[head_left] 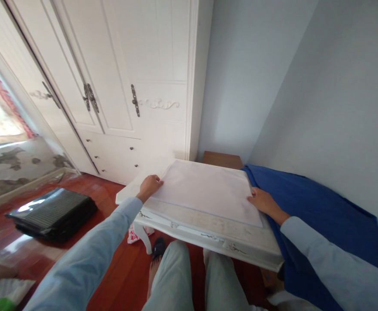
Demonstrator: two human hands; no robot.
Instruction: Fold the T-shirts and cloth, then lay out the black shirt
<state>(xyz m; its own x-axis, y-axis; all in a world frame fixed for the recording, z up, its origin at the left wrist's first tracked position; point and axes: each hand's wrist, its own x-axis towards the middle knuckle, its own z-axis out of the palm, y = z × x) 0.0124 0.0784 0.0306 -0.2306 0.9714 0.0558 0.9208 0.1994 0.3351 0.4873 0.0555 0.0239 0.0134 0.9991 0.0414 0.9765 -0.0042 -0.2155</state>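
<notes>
A large white sheet [208, 185], paper or thin cloth, lies spread flat over a white table [189, 231] with a carved front edge. At the sheet's left edge, my left hand [150, 187] has its fingers closed on the border. My right hand [264, 201] pinches the opposite edge, with thumb and fingers together. Just beyond my right hand, a dark blue cloth [315, 203] hangs over the table's right end. The fingertips of both hands are partly hidden.
A white wardrobe [156, 56] with dark handles stands behind the table. A brown wooden box or stool [223, 160] sits at the back by the wall. On the red floor [111, 190] at left rests a black ribbed case [54, 214]. My legs are under the table's front edge.
</notes>
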